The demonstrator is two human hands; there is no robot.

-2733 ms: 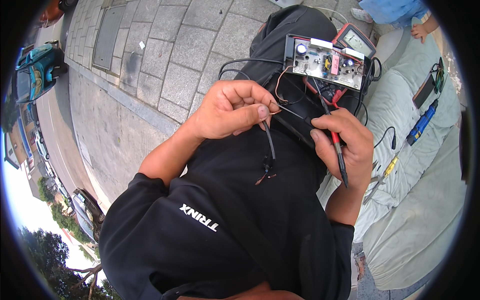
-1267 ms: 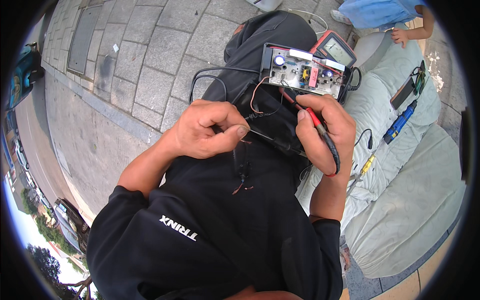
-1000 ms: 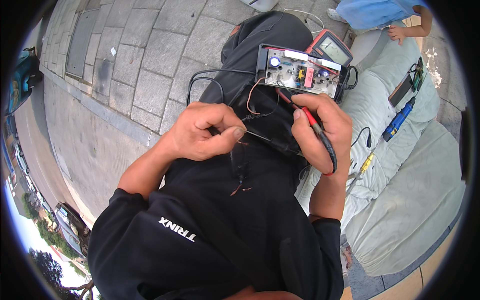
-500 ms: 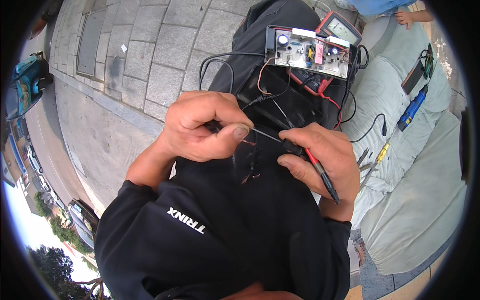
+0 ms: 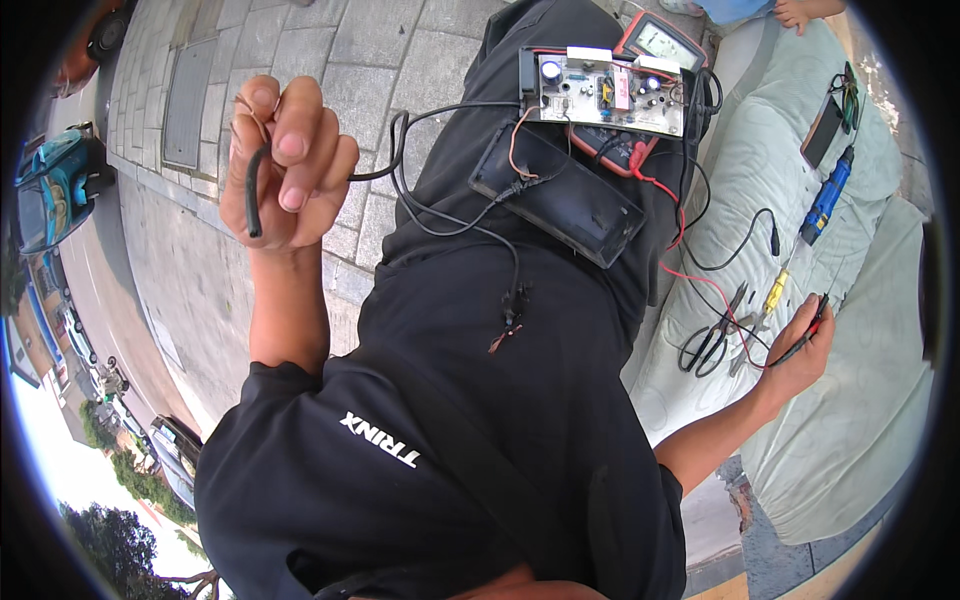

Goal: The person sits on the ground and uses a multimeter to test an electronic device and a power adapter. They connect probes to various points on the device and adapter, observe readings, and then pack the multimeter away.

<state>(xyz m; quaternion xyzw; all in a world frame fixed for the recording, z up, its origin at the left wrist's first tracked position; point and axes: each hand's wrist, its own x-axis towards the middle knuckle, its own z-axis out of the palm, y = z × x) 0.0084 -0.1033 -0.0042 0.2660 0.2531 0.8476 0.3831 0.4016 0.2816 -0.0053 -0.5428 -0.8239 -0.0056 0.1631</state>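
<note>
My left hand (image 5: 290, 165) is raised over the pavement, its fingers curled round a black cable (image 5: 256, 200) whose cut end hangs down. Far to the right, my right hand (image 5: 797, 355) is closed on test probes (image 5: 803, 343), low over the pale cloth, their red and black leads trailing back. Across my lap lie an opened charger with a circuit board (image 5: 585, 95) and its black plastic cover (image 5: 590, 222). A frayed cable end with bare copper strands (image 5: 503, 338) rests on my dark shirt.
A red-framed multimeter (image 5: 660, 45) sits behind the board. On the pale cloth (image 5: 740, 180) lie scissors (image 5: 712, 340), a yellow-handled screwdriver (image 5: 776, 290), a blue-handled tool (image 5: 826, 200) and a dark flat device (image 5: 822, 132). Another person's hand (image 5: 795, 12) shows at the upper right.
My hands were close together over my lap with the probes. The left has gone up and left with the black cable; the right has moved the probes right, over the cloth.
</note>
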